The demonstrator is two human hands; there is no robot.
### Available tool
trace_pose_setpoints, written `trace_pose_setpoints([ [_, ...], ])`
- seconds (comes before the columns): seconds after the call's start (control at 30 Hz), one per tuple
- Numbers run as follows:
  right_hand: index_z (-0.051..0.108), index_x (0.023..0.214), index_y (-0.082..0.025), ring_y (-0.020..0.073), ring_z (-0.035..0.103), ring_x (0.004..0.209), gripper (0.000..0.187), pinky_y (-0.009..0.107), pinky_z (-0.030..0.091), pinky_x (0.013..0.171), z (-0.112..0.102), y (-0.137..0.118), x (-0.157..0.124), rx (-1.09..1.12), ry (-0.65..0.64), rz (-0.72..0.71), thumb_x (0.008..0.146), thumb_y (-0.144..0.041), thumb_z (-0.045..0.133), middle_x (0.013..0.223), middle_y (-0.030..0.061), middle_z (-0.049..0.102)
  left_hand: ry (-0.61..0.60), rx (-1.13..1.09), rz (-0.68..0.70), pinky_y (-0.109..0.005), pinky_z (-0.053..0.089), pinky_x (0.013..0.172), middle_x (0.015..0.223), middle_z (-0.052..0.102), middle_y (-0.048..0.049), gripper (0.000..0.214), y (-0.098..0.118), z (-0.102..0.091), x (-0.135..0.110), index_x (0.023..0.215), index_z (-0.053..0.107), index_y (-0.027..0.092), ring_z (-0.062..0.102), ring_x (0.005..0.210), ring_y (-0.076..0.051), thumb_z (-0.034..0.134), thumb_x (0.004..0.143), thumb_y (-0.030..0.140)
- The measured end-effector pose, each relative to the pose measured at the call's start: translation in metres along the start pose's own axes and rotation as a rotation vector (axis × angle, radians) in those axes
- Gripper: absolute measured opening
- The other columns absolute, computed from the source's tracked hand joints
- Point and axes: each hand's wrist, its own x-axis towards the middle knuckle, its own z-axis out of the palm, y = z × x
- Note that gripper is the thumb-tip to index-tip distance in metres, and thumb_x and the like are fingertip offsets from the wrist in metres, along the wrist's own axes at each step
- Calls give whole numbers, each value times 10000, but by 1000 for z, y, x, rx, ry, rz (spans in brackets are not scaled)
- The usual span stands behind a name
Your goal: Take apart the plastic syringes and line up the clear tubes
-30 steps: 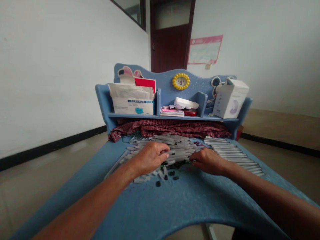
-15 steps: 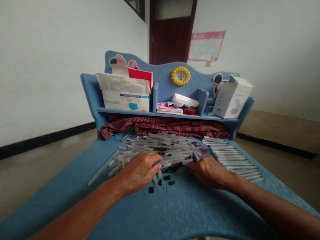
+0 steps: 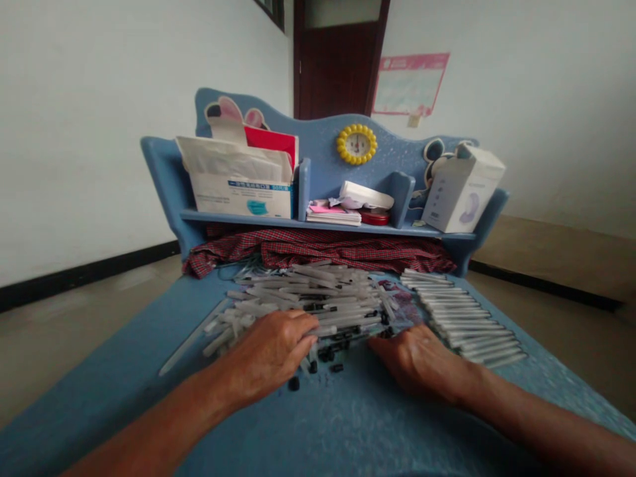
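A heap of frosted translucent pen barrels (image 3: 298,285) lies on the blue table, with small black pen caps (image 3: 328,356) scattered along its front edge. My left hand (image 3: 278,348) is at the heap's front left, thumb and fingers closed on what looks like a pen barrel (image 3: 325,330). My right hand (image 3: 417,361) sits at the heap's front right, fingers curled and pinched close to the black pieces. Whatever may be between its fingertips is hidden. To the right of that hand lies a neat row of pens (image 3: 467,321), side by side.
A blue shelf (image 3: 318,225) spans the back of the table (image 3: 318,430). On it stand a mask box (image 3: 243,192), a white box (image 3: 462,192) and some papers (image 3: 332,215). Red checked cloth (image 3: 322,248) is bunched beneath. One long pale rod (image 3: 191,339) lies at the left.
The view has shifted slightly. Both hands stay at the front of the heap, my left hand still closed at the barrels and my right hand still pinched by the caps.
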Motion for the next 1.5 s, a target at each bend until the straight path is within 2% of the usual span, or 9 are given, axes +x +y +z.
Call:
trace_pose_setpoints([
  [0.17,515,1035,-193,110,460,455,215,295,157,488,4,-2,-14,-42,-34,-21,853,-136,417,587,-5,617,-32,9,-4,-286,426,748,849,629,-41,229,3,1,0,939,621,192,593,798,-179,402,875,213],
  [0.43,525,963,-194,136,498,497,179,301,160,486,-1,-2,-7,-49,-60,-14,857,-143,391,630,20,633,5,3,12,-277,436,752,838,642,-39,222,-2,5,-1,914,629,195,598,792,-173,414,871,234],
  [0.63,539,942,-185,134,491,443,181,299,137,459,-2,-1,2,-47,-112,77,878,-190,370,616,42,647,14,-10,44,-277,447,752,804,641,-38,212,-2,7,-1,898,628,200,605,781,-176,422,872,240],
  [0.87,536,826,-196,124,503,483,194,292,160,471,-3,-1,1,-14,-91,36,887,-175,354,608,31,635,26,-4,53,-280,453,750,808,633,-41,217,-2,9,-3,907,622,195,600,783,-176,409,882,228],
  [1.03,551,833,-178,123,502,469,194,300,158,466,0,2,10,-30,-73,85,886,-181,365,613,47,638,17,12,32,-279,451,742,816,627,-42,215,-3,7,-3,904,620,191,596,788,-173,408,882,223],
  [1.17,583,802,-160,164,583,531,196,292,192,469,-4,2,21,-42,-129,80,849,-130,395,629,78,659,7,43,15,-290,445,741,825,624,-53,217,-5,4,-2,898,619,184,596,802,-185,406,880,219],
  [1.37,606,849,-125,219,632,632,202,285,352,530,-16,2,33,-42,-218,-29,796,-70,420,738,132,690,-12,86,-8,-289,437,717,808,611,-49,210,-7,2,-2,882,614,183,590,782,-187,405,879,213],
  [1.5,603,860,-122,215,629,645,188,279,356,538,-16,4,35,-50,-222,-54,803,-92,426,755,131,689,-27,111,-13,-301,435,712,805,602,-56,223,-6,0,-1,876,609,172,587,773,-193,390,888,212],
])
